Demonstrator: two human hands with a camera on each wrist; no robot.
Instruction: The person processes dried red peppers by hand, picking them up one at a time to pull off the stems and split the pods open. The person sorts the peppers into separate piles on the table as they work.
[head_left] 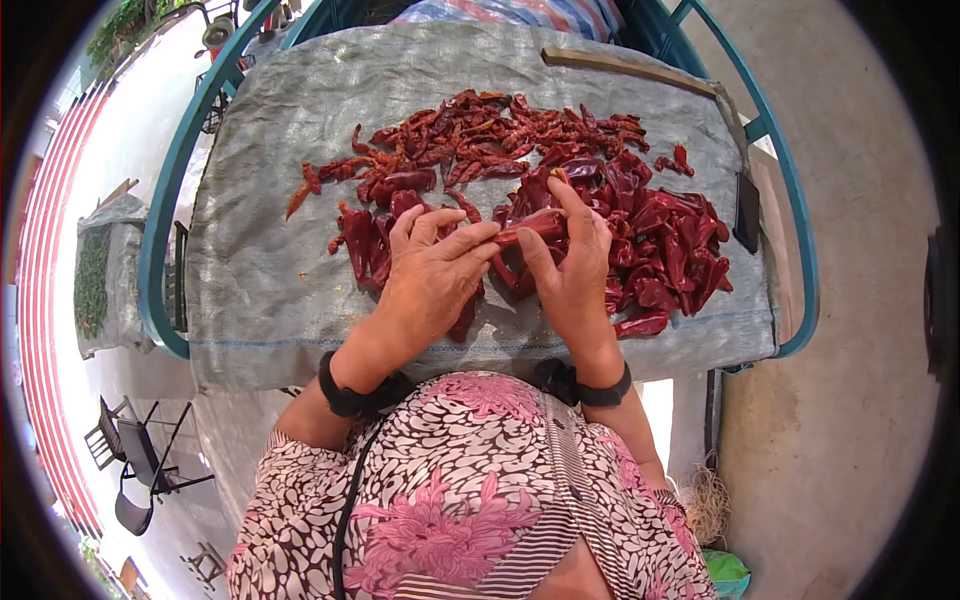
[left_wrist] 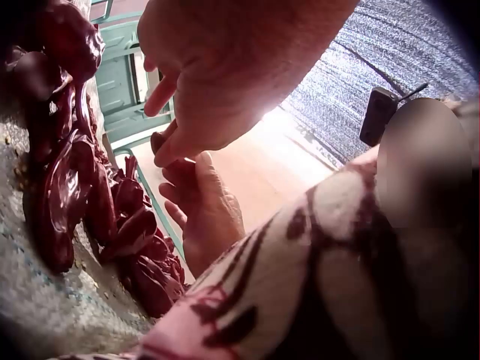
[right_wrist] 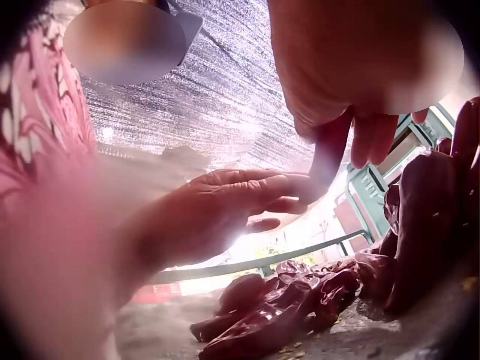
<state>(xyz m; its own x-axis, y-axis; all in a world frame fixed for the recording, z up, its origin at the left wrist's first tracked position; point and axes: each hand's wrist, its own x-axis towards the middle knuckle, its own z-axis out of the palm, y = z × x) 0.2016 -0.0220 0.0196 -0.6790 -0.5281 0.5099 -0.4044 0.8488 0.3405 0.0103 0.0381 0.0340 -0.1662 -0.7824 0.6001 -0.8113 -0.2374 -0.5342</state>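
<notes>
Between both hands, a dark red chili pepper (head_left: 540, 226) is held crosswise over the pile. The left hand (head_left: 432, 268) pinches one end of it between thumb and fingertips. At its other end the right hand (head_left: 580, 268) grips it, with the thumb on the near side and the index finger reaching past it. In the right wrist view the chili (right_wrist: 330, 150) runs from the right hand (right_wrist: 352, 60) down to the left hand's fingertips. Glossy red chilies (head_left: 675, 245) are heaped at the right, and a smaller group (head_left: 362, 242) lies beside the left hand.
More shrivelled chilies (head_left: 465, 130) spread across the far side of a grey woven sheet (head_left: 270, 220). A wooden stick (head_left: 625, 72) lies at the back, and a dark phone-like slab (head_left: 747, 213) at the right edge. Green metal rails (head_left: 790, 190) frame the surface.
</notes>
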